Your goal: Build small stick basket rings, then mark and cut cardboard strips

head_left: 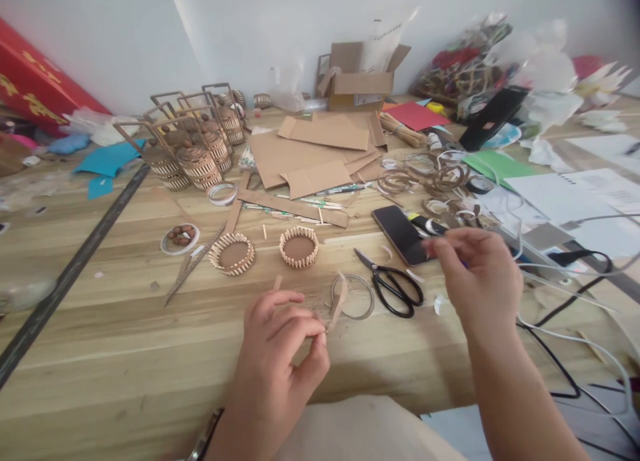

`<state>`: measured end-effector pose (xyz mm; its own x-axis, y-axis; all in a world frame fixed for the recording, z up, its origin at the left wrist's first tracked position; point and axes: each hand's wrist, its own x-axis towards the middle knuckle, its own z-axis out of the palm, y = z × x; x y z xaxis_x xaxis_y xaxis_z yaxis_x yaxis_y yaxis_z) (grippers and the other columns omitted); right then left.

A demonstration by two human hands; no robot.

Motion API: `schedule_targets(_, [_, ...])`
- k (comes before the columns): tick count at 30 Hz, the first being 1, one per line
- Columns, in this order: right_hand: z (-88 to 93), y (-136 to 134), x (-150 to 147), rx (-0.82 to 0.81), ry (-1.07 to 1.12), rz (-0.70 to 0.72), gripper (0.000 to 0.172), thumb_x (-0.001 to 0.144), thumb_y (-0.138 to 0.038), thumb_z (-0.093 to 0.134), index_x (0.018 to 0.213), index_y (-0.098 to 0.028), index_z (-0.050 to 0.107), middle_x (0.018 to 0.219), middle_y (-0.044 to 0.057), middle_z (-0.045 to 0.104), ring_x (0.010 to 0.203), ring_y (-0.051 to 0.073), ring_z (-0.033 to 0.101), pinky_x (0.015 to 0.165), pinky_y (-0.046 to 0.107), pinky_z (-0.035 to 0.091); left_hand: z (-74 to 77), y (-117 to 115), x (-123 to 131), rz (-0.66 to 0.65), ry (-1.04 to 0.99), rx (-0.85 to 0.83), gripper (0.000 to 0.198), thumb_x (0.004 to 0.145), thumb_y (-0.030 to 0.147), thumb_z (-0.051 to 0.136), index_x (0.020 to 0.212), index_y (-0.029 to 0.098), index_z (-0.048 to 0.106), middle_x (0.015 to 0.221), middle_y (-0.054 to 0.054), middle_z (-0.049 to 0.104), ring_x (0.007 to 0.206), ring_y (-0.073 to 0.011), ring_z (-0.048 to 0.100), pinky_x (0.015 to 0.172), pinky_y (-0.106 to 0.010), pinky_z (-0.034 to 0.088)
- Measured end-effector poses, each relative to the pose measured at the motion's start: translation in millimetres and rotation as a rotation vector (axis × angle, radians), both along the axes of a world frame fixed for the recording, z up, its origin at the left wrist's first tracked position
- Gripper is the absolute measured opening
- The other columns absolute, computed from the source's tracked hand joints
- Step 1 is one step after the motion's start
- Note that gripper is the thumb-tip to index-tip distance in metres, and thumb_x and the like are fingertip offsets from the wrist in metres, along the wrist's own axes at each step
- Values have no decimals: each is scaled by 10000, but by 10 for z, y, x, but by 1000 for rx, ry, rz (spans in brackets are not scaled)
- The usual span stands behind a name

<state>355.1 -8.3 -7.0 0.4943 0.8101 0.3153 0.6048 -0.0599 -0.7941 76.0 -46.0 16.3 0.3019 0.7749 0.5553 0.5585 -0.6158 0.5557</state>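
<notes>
My left hand [285,347] pinches the end of a narrow tan strip [339,303] between thumb and forefinger, low over the table. Behind the strip lies a thin grey ring roll [371,297]. To the right, my right hand [477,267] is raised beside the phone [400,234], thumb and fingertips pressed together; whatever they may hold is too small to make out. Black-handled scissors [397,291] rest between the two hands. Beyond my left hand stand two small round trays edged with short wooden sticks, a left one [233,254] and a right one [299,247].
Several stick-sided baskets with tall handles [197,154] stand at the back left. Cardboard sheets [300,154] and an open box [363,87] lie farther back. A dish of brown beads [180,237] sits left; cables [565,294] run along the right side.
</notes>
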Motion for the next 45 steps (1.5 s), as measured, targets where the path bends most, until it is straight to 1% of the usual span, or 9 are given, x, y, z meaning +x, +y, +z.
schedule_targets(4, [-106,15,94,37,-196,-47,615,773,-386,702,1341,-206,545,1429,191,535,1270,395,519,1014,525,417,-7,20,-7,-35,25,19,189,886,51,531,853,231,578,807,27,716,970,-197,646,912,-375,507])
schedule_targets(7, [-124,-59,-189,-143,143,240,423,824,-524,661,1113,-217,697,1112,123,713,1015,305,643,938,478,464,-1,25,-2,-49,30,16,192,896,47,524,855,229,572,808,29,711,982,-192,633,915,-360,500])
schedule_targets(11, [-83,-85,-632,-385,886,664,497,767,-667,709,904,-191,753,755,41,687,670,151,564,669,298,478,0,8,-7,-55,29,-19,193,913,49,517,873,229,576,832,34,711,1027,-188,604,963,-361,467])
schedule_targets(14, [-26,-30,-773,-398,1312,645,380,674,-531,856,718,-187,701,619,-36,557,568,82,471,571,216,428,-16,-6,-31,-65,43,-36,193,916,51,514,877,228,577,850,32,711,1055,-191,588,995,-374,443])
schedule_targets(18, [57,9,-801,-413,1466,592,324,628,-371,918,701,-179,667,607,-55,541,535,58,450,536,180,403,-55,-14,-94,-56,69,-63,195,925,61,497,898,229,591,881,12,717,1120,-214,570,1021,-405,420])
schedule_targets(25, [200,-114,-923,-332,1259,716,338,702,-437,869,718,-176,655,601,-37,556,565,79,474,559,200,394,39,9,-152,-60,62,-126,293,964,145,502,1224,250,586,1125,-22,719,1245,-234,522,1049,-432,415])
schedule_targets(33, [355,-268,-1007,-168,801,797,312,856,-488,717,756,-208,626,628,-27,555,571,107,470,530,229,391,210,40,44,-15,-113,-186,167,880,119,537,810,253,609,813,41,698,1050,-185,626,909,-325,516])
schedule_targets(39, [355,-375,-996,177,268,681,58,897,-253,667,934,-238,625,771,-10,626,667,129,575,599,251,477,158,21,29,33,-109,-186,169,867,112,539,786,252,591,769,30,668,1040,-192,617,846,-302,544])
schedule_targets(45, [417,-444,-1053,423,-362,598,183,858,-57,616,939,-219,635,780,4,657,691,134,614,633,291,467,140,28,58,108,-66,-71,180,888,101,531,816,254,594,769,37,678,1040,-194,612,887,-331,521])
